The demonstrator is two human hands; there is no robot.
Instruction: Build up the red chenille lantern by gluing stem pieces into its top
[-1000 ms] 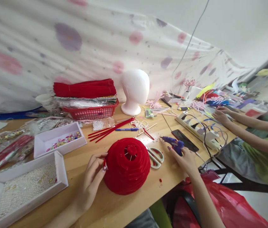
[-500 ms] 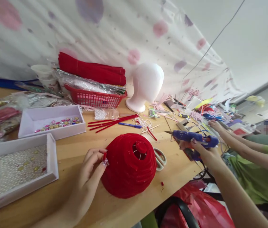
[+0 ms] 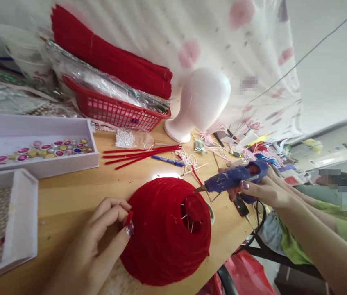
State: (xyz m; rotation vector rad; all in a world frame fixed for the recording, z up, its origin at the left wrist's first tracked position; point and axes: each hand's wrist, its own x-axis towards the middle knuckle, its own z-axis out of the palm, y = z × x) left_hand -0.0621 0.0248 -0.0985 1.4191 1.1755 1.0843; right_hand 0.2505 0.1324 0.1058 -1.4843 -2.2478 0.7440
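Softly ribbed velvet dome [image 3: 161, 246] — glue gun [image 3: 231, 178]

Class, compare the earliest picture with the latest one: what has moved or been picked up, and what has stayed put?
The right hand has lifted the blue glue gun off the table and swung its nozzle toward the top opening of the red lantern. The left hand still pinches a small red piece against the lantern's side. The red sticks, red basket and foam head have not moved.
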